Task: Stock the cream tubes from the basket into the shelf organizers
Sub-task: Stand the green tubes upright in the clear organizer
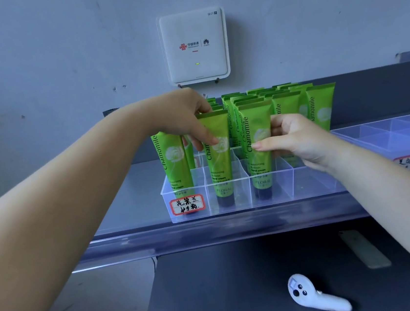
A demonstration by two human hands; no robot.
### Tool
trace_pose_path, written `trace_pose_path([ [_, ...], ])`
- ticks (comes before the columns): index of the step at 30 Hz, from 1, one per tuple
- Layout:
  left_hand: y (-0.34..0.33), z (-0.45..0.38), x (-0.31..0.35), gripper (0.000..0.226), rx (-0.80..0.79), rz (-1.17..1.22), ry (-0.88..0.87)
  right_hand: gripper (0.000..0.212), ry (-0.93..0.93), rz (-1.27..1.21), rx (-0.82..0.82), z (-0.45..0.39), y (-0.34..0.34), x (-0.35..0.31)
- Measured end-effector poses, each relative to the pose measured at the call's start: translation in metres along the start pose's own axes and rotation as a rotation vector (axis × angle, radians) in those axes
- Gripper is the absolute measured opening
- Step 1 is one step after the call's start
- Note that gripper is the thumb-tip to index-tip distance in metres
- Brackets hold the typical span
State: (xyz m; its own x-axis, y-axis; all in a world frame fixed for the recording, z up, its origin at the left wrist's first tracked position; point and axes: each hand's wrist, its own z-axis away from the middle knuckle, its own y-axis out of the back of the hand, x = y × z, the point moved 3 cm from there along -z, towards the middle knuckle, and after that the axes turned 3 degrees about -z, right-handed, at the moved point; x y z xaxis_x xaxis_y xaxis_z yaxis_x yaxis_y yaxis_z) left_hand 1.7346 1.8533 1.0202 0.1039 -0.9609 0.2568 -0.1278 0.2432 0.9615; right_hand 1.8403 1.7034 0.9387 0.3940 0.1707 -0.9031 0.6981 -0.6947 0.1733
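Shelf (131, 186): two hands, two green tubes (217, 154)

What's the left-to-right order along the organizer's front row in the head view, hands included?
Leftmost tube → left hand → tube it holds → tube the right hand holds → right hand → empty front compartment.

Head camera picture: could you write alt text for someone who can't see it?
Two bare hands hold green cream tubes upright in a clear shelf organizer: the left hand grips one tube, the right hand its neighbour. More tubes stand behind.
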Motion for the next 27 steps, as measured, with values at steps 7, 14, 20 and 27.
trace_pose_path([
  [7, 0.002, 0.002, 0.005, 0.034, 0.052, -0.191, -0.01, 0.03, 0.149, 0.145, 0.095, 0.004, -0.001, -0.008],
  [14, 0.02, 0.01, 0.036, 0.026, 0.489, -0.148, -0.151, 0.02, 0.329, 0.468, 0.412, 0.017, 0.018, -0.042],
  [20, -0.002, 0.011, 0.074, 0.03, 0.703, -0.055, -0.334, 0.01, 0.399, 0.652, 0.553, 0.045, 0.046, -0.065],
  [27, -0.057, -0.017, 0.166, 0.021, 0.672, -0.23, -0.532, 0.013, 0.327, 1.215, 0.617, 0.108, 0.104, -0.069],
])
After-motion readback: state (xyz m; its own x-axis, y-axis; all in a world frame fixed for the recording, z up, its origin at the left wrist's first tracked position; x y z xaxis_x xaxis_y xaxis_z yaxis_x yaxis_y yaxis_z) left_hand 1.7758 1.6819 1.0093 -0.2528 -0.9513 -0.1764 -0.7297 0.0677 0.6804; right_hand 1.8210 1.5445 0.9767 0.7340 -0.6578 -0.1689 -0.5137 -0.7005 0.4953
